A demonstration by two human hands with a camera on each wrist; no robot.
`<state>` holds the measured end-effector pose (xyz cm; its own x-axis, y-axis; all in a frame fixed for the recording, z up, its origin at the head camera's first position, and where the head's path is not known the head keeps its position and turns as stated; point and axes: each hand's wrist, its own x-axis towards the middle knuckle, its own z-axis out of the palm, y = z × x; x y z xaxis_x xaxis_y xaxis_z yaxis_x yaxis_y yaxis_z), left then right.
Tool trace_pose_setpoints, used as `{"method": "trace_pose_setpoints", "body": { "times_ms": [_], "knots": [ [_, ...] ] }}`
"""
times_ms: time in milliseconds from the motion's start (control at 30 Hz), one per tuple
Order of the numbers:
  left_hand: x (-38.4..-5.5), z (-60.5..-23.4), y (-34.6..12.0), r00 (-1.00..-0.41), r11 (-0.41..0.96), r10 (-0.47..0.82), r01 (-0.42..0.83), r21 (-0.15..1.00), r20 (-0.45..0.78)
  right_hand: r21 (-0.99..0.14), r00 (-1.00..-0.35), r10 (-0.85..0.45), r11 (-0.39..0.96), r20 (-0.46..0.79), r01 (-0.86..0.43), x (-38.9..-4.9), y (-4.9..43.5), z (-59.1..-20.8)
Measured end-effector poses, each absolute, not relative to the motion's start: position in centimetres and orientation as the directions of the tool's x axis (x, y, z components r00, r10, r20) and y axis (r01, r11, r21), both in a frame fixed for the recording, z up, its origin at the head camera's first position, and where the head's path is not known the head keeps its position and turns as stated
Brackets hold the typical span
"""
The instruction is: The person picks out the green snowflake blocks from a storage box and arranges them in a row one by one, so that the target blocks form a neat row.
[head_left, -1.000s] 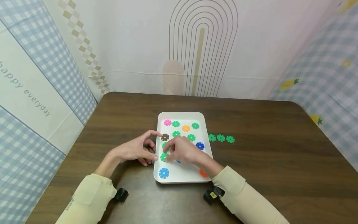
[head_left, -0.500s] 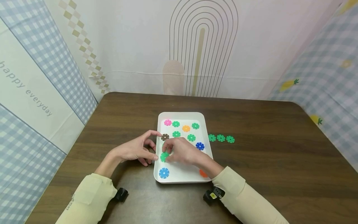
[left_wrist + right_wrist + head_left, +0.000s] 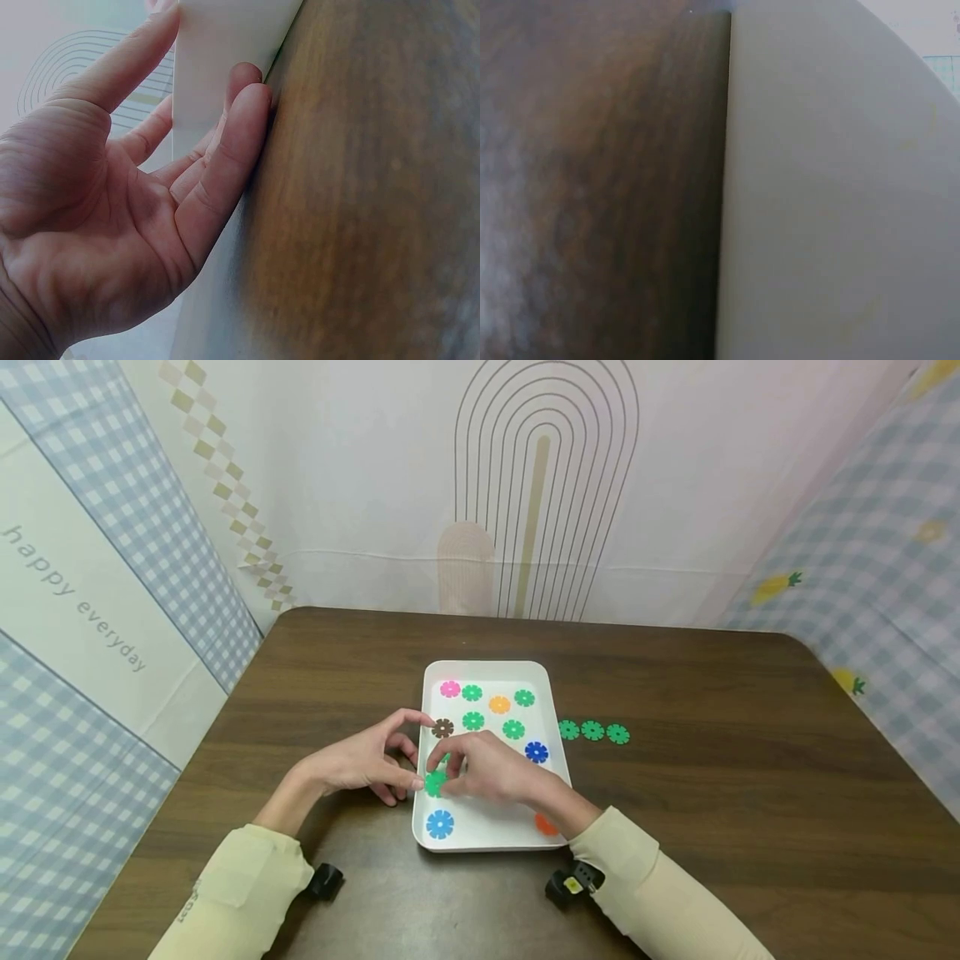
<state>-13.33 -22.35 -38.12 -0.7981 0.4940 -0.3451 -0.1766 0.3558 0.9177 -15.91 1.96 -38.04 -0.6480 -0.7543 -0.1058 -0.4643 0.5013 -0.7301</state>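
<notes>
My left hand (image 3: 367, 758) rests at the left side of a white tray (image 3: 491, 831), its forefinger and thumb tips on the rim. In the left wrist view its fingers (image 3: 225, 157) lie fairly straight against the tray's outer wall. My right hand (image 3: 491, 767) reaches over the tray, forefinger and thumb curled round a green snowflake disc (image 3: 434, 785) close to the left wall. Another green disc is partly hidden behind the right fingers. A brown disc (image 3: 442, 727) lies above them and a light blue disc (image 3: 439, 824) below. The right wrist view shows only tray wall and table.
Several more discs lie flat in the tray, among them pink (image 3: 450, 689), orange (image 3: 499, 704) and dark blue (image 3: 536, 752). A red-orange disc (image 3: 546, 824) sits by the right forearm. Three green discs (image 3: 592, 731) form a row on the brown table (image 3: 712, 793).
The green disc under my right fingers has slid slightly left toward the tray wall. My right forefinger has spread left and away from the thumb. The left hand has stayed still.
</notes>
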Motion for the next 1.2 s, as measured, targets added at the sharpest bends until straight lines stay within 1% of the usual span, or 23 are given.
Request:
{"method": "trace_pose_setpoints", "body": {
  "times_ms": [467,700,800,1000,1200],
  "knots": [
    [-13.2,-38.2,-22.3,-0.799,0.351,0.492,-0.181,0.919,-0.345,-0.743,-0.657,-0.749,0.487,-0.086,-0.458,-15.9,2.3,-37.6],
    [-13.2,-38.1,-22.2,-0.802,0.363,0.481,-0.185,0.913,-0.354,-0.786,-0.696,-0.707,0.499,-0.126,-0.365,-16.3,3.2,-36.8],
    [-13.2,-38.1,-22.3,-0.804,0.365,0.475,-0.188,0.912,-0.357,-0.809,-0.708,-0.698,0.477,-0.112,-0.342,-16.5,3.7,-36.5],
    [-13.2,-38.1,-22.3,-0.806,0.368,0.469,-0.193,0.91,-0.361,-0.84,-0.715,-0.697,0.42,-0.057,-0.343,-16.9,4.8,-35.9],
    [-13.2,-38.1,-22.2,-0.804,0.366,0.478,-0.182,0.913,-0.352,-0.874,-0.764,-0.645,0.387,-0.029,-0.294,-17.2,6.5,-35.1]
  ]
}}
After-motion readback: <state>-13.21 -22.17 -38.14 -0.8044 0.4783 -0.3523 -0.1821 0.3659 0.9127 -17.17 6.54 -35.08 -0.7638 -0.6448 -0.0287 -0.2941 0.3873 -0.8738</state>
